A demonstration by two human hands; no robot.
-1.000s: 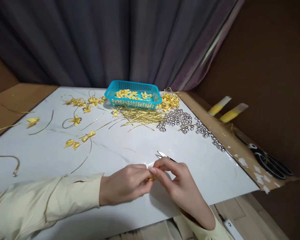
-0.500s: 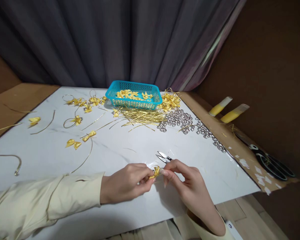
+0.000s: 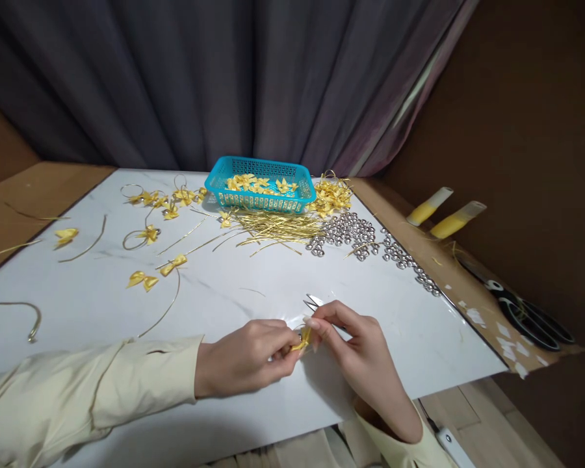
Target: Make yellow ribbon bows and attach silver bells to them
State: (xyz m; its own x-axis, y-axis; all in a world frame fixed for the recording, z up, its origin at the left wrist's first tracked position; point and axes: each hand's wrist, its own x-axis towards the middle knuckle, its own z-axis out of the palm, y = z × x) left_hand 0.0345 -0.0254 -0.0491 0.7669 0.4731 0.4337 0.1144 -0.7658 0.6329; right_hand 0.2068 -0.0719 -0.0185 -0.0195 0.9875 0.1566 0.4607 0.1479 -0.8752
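Observation:
Just in front of me, my left hand is closed, thumb and finger pinching a small yellow ribbon bow. A small silvery bit shows at the bow's edge, largely hidden by the fingers. My right hand pinches just above the bow, its fingertips on the thin gold cord that loops up from it. Thread snips lie on the table behind my right hand, which covers most of them; only the pointed blades show clearly.
A blue basket holds yellow bows. Around it are gold cords, a pile of bows and silver bells or beads. Finished-looking looped bows lie left. Black scissors and two yellow-filled tubes are at right.
My right hand has moved a little left and up, over the bow, and now hides more of the snips. My left hand has stayed in place with the bow.

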